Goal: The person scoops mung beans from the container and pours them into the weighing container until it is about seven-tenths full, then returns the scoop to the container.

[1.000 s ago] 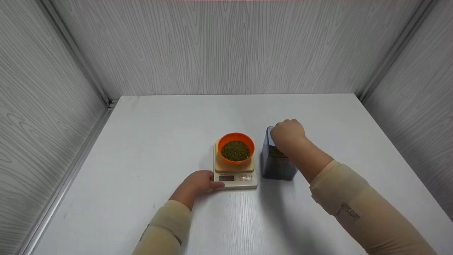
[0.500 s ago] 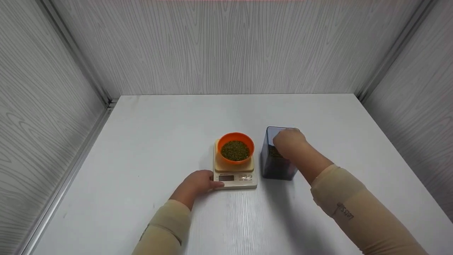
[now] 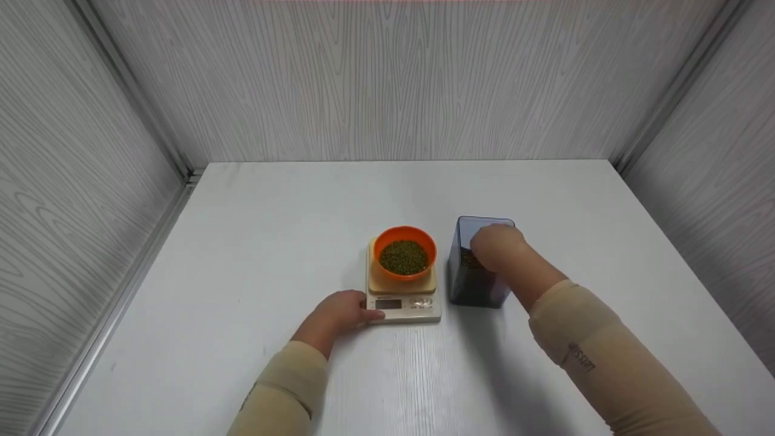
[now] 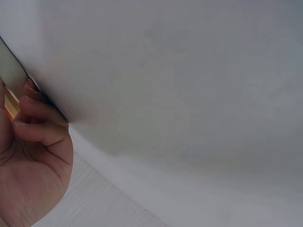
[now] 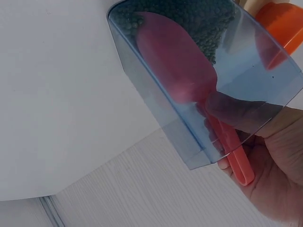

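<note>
A pale kitchen scale (image 3: pixel 408 315) stands on the white table, bearing an orange bowl (image 3: pixel 404 231) of small green beans (image 3: pixel 402 257). At the scale's front left corner, my left hand (image 3: pixel 341 310) grips the edge, thumb on top; the left wrist view shows its fingers (image 4: pixel 43 133) curled against that edge. My right hand (image 3: pixel 499 247) reaches into a clear bluish container (image 3: pixel 475 292) right of the scale. There it holds a red scoop (image 5: pixel 175 61) by the handle, whose blade lies against the green beans inside. The head view hides the scoop behind the hand.
Grey wood-grain panels (image 3: pixel 387 79) wall the white table (image 3: pixel 272 230) at the back and both sides. A narrow gap separates the container from the scale. In the right wrist view, the orange bowl (image 5: pixel 279 23) shows beyond the container.
My right hand has moved down into the container and slightly right. My left hand, the scale and the bowl have stayed in place.
</note>
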Motion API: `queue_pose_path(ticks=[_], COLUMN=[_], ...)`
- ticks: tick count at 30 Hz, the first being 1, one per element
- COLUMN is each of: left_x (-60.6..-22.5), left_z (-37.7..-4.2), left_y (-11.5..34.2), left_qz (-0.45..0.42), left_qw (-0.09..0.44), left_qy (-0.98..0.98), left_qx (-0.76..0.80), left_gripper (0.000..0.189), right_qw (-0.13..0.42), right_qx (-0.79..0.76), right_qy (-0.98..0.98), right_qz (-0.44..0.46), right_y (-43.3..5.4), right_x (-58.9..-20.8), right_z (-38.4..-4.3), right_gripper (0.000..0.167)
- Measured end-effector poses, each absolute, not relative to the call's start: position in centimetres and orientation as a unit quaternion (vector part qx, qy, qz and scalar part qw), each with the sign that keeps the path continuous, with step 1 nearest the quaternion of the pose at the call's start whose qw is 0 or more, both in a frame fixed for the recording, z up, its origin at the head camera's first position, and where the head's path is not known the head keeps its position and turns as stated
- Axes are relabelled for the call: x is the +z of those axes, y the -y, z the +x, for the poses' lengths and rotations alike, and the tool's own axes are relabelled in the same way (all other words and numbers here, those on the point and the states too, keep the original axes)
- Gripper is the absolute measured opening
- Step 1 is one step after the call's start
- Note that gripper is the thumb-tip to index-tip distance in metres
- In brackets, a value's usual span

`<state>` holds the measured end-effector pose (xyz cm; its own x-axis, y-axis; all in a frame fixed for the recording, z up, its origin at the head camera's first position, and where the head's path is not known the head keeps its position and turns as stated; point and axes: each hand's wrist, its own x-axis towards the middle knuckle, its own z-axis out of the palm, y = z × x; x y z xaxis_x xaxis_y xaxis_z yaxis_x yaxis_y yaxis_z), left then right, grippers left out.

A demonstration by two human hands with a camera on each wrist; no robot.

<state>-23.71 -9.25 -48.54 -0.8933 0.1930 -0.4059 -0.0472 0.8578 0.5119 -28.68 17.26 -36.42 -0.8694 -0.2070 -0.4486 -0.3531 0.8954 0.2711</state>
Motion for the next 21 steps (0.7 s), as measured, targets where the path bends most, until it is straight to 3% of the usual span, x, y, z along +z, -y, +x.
queue_pose_path(ticks=[4, 8, 10, 14, 21], left_x=[-48.5, -48.5, -48.4, -48.3, -48.2], left_z=[-23.7, -23.7, -23.7, -23.7, -23.7], left_y=[9.1, 9.1, 9.1, 9.1, 9.2], left_qz=[0.039, 0.039, 0.042, 0.042, 0.043], left_qw=[0.228, 0.227, 0.227, 0.229, 0.228], left_qy=[-0.936, -0.935, -0.935, -0.936, -0.936], left_qx=[0.266, 0.270, 0.269, 0.265, 0.265], left_gripper=[0.044, 0.043, 0.044, 0.045, 0.039], right_qw=[0.224, 0.226, 0.214, 0.187, 0.148], right_qx=[0.161, 0.166, 0.168, 0.160, 0.115], right_qy=[-0.952, -0.950, -0.951, -0.956, -0.961], right_qz=[-0.134, -0.136, -0.143, -0.160, -0.203], right_y=[-17.6, -18.2, -18.6, -19.3, -20.2], right_x=[-36.4, -36.5, -36.5, -36.6, -37.2], right_z=[-28.8, -28.6, -28.5, -28.3, -28.5], right_gripper=[0.023, 0.043, 0.043, 0.022, 0.014])
